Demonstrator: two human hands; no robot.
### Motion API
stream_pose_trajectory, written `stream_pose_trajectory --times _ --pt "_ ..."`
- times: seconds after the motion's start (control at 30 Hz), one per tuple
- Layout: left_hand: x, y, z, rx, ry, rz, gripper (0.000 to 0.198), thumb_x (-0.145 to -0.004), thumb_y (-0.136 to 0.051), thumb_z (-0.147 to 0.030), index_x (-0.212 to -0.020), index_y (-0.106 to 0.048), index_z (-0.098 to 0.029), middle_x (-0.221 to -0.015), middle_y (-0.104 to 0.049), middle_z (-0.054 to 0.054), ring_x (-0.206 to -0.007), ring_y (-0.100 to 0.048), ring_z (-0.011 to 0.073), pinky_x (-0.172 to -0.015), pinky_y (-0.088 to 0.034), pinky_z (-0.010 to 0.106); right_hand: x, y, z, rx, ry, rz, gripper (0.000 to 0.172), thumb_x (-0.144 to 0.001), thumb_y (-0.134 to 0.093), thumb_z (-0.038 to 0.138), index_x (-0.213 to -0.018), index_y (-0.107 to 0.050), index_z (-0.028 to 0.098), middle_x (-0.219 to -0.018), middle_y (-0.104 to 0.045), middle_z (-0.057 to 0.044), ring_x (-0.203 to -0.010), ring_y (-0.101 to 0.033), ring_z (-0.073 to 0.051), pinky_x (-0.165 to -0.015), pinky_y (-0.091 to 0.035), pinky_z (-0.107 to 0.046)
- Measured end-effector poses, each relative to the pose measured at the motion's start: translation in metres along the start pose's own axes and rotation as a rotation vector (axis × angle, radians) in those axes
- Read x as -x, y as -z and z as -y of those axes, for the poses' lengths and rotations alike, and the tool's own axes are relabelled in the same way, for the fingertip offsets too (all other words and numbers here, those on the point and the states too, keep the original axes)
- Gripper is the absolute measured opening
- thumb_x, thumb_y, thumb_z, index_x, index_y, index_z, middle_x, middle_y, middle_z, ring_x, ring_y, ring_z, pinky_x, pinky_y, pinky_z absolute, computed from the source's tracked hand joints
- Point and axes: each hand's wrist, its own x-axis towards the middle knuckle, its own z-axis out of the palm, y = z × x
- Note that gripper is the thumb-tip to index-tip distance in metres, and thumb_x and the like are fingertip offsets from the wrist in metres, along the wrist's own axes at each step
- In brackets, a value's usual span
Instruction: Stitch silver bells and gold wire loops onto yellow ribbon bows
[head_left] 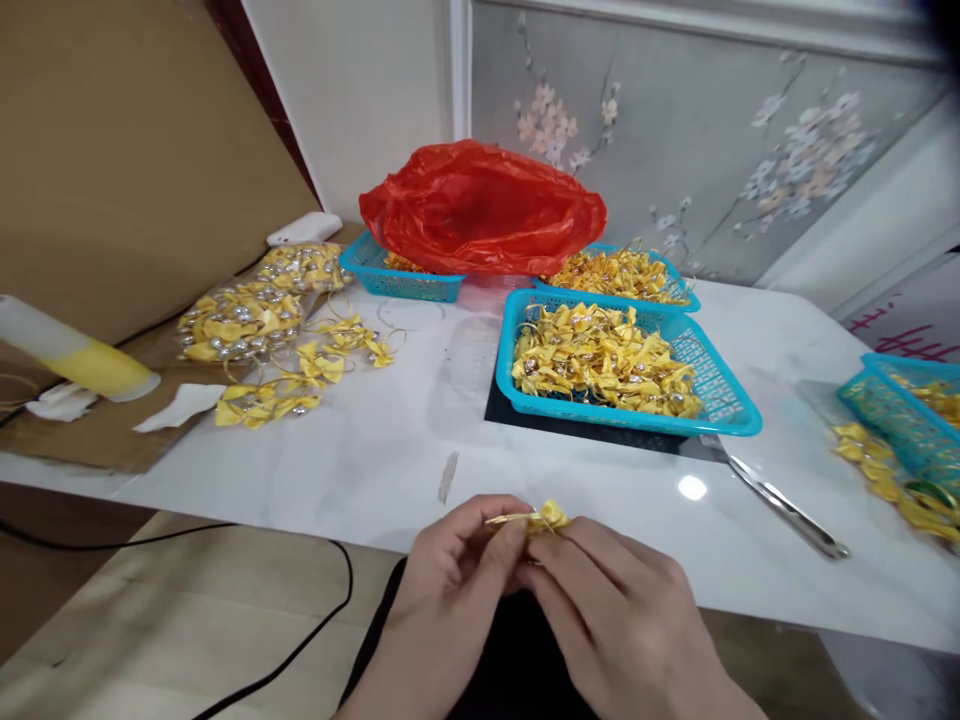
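Fingers (507,545) of the left hand (439,580) and right hand (634,595) pinch a small yellow ribbon bow with a thin gold loop (553,515) between them, at the near edge of the glossy white marble-patterned table (375,440). Beyond the hands, a turquoise plastic basket (724,395) holds heaped yellow bows (607,360); a slim silver metal tool (787,510) lies to its right. Loose yellow bows (259,403) lie farther left, and a crumpled red plastic bag (487,205) stands behind.
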Motion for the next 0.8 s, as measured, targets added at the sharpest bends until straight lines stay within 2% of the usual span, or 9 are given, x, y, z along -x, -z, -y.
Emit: stream_pose_trajectory --times 0.07,0.13,0.23,0.3,0.4,0.5,0.63,0.7,0.8 --pt "-0.004 0.001 -0.002 -0.036 -0.006 -0.029 0.011 -0.083 -0.072 -0.029 -0.085 -0.076 -0.019 -0.077 -0.077 0.0 -0.07 -0.07 0.0132 -0.067 -0.059 0.018 0.001 0.007 0.001 -0.198 -0.14 0.031 0.016 -0.098 -0.052 0.012 -0.097 -0.067 0.017 -0.08 -0.062 -0.004 -0.064 -0.058 -0.014 -0.059 -0.045 -0.024" --pt "-0.006 0.002 -0.005 -0.077 -0.024 -0.073 0.011 -0.079 -0.074 -0.026 -0.086 -0.075 -0.018 -0.077 -0.077 0.0 -0.067 -0.07 0.0135 -0.065 -0.06 0.02 0.002 0.015 0.001 -0.322 -0.305 -0.011 0.016 -0.099 -0.053 0.02 -0.095 -0.068 0.02 -0.076 -0.059 -0.001 -0.06 -0.054 -0.012 -0.055 -0.043 -0.022" --pt "-0.006 0.003 -0.009 -0.143 -0.051 -0.136 0.014 -0.078 -0.072 -0.022 -0.091 -0.074 -0.019 -0.074 -0.077 -0.001 -0.064 -0.07 0.0136 -0.062 -0.059 0.021 0.001 0.023 -0.002 -0.373 -0.528 -0.123 0.019 -0.099 -0.054 0.032 -0.092 -0.068 0.02 -0.075 -0.058 -0.001 -0.058 -0.05 -0.012 -0.051 -0.039 -0.021" --pt "-0.006 0.002 -0.011 -0.201 -0.076 -0.14 0.014 -0.078 -0.071 -0.021 -0.091 -0.074 -0.02 -0.067 -0.075 -0.003 -0.061 -0.069 0.0128 -0.059 -0.057 0.019 0.0 0.023 -0.005 -0.432 -0.62 -0.116 0.024 -0.098 -0.054 0.039 -0.098 -0.068 0.019 -0.077 -0.057 -0.001 -0.06 -0.05 -0.012 -0.052 -0.039 -0.022" --pt "-0.005 0.001 -0.012 -0.275 -0.093 -0.137 0.013 -0.077 -0.07 -0.02 -0.09 -0.075 -0.021 -0.065 -0.076 -0.003 -0.062 -0.071 0.0142 -0.058 -0.055 0.019 -0.004 0.018 -0.01 -0.529 -0.626 -0.013 0.027 -0.097 -0.054 0.042 -0.102 -0.066 0.018 -0.078 -0.056 -0.001 -0.062 -0.049 -0.013 -0.054 -0.038 -0.023" --pt "-0.004 0.001 -0.013 -0.325 -0.136 -0.128 0.013 -0.079 -0.069 -0.022 -0.092 -0.074 -0.024 -0.074 -0.08 -0.001 -0.066 -0.073 0.0159 -0.059 -0.055 0.02 -0.009 0.013 -0.011 -0.562 -0.586 0.055 0.024 -0.098 -0.054 0.037 -0.088 -0.064 0.018 -0.074 -0.056 -0.001 -0.063 -0.048 -0.012 -0.056 -0.037 -0.023" --pt "0.001 0.003 -0.01 -0.321 -0.25 -0.056 0.025 -0.084 -0.069 -0.026 -0.109 -0.069 -0.028 -0.084 -0.08 0.0 -0.075 -0.076 0.0174 -0.067 -0.059 0.021 -0.013 0.01 -0.007 -0.666 -0.701 0.046 0.03 -0.097 -0.053 0.04 -0.079 -0.061 0.016 -0.071 -0.055 -0.001 -0.062 -0.046 -0.012 -0.056 -0.035 -0.023" --pt "0.003 0.005 -0.006 -0.322 -0.316 -0.073 0.029 -0.087 -0.067 -0.025 -0.115 -0.065 -0.03 -0.099 -0.079 0.002 -0.084 -0.076 0.0184 -0.073 -0.06 0.023 -0.013 0.007 -0.006 -0.72 -0.743 0.018 0.032 -0.097 -0.054 0.042 -0.078 -0.06 0.016 -0.069 -0.054 0.0 -0.061 -0.045 -0.012 -0.054 -0.034 -0.022" --pt "0.005 0.007 -0.001 -0.395 -0.455 -0.052 0.03 -0.089 -0.063 -0.015 -0.113 -0.065 -0.034 -0.123 -0.07 0.003 -0.095 -0.074 0.0194 -0.077 -0.06 0.024 -0.011 0.003 -0.005 -0.773 -0.753 -0.034 0.032 -0.096 -0.055 0.041 -0.076 -0.059 0.016 -0.067 -0.053 0.001 -0.059 -0.044 -0.01 -0.052 -0.034 -0.021"
